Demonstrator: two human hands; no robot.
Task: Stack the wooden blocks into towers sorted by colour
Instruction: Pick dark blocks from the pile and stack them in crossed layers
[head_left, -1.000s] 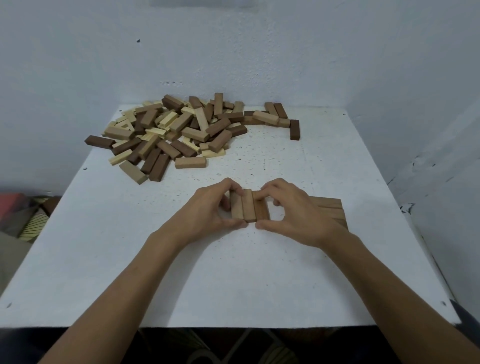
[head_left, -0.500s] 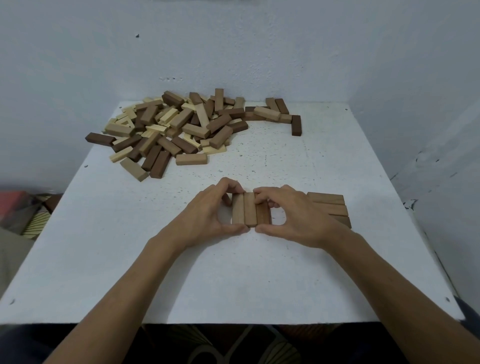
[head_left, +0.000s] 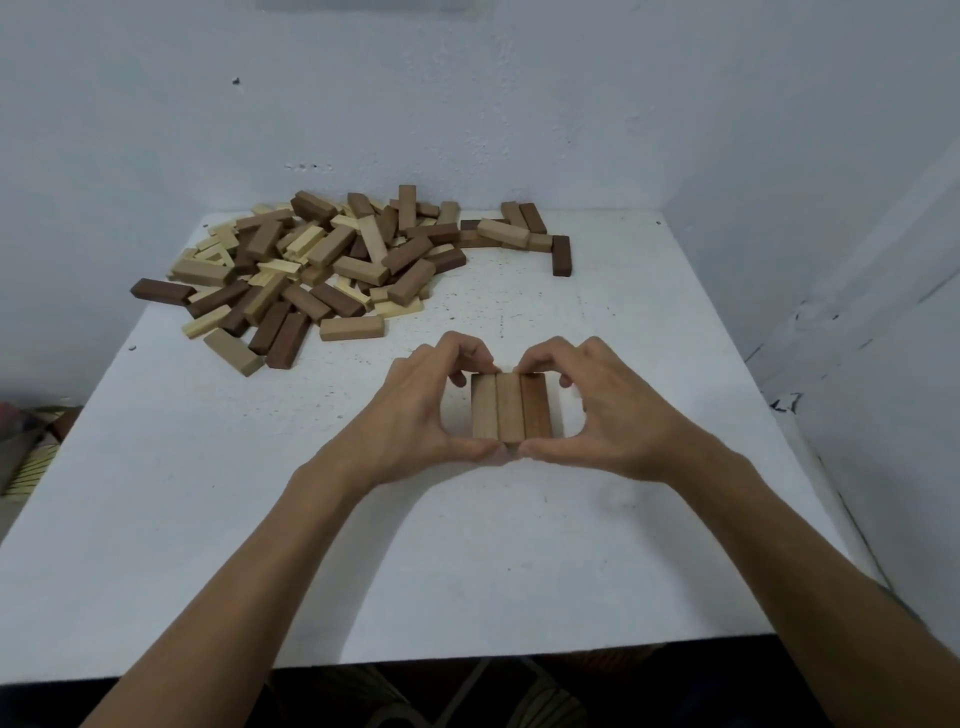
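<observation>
- Loose pile (head_left: 322, 260): unsorted blocks in pale, mid-brown and dark brown lie mixed and overlapping at the far left corner of the table (head_left: 519, 545). A few strays trail along the far edge toward the middle.
- Left hand (head_left: 415, 410): curled in a C around the left side of the row. The thumb presses the near ends and the fingertips hook over the far ends, so the hand clamps the row lengthwise.
- Row of three blocks (head_left: 511, 408): three mid-brown blocks lie flat, long sides touching, at the middle of the table, with their long axes pointing from the near edge toward the far edge. The pictures do not show whether the row rests on the table or is lifted just clear of it.
- Handling judgement: the blocks look like small, rigid, light wood with smooth faces. Nothing bonds them, so only end pressure keeps them together, and uneven pressure is likely to let the middle block slide or drop out. Take hold at both short ends, squeeze evenly and keep the row level. Lone blocks are best pinched across the long sides.
- Dark block (head_left: 561, 254): a single dark brown block lies apart from the pile, near the far edge and well beyond the row.
- Right hand (head_left: 618, 415): mirrors the left, with the thumb on the near ends and the curled fingertips on the far ends, gripping the right side of the row.
</observation>
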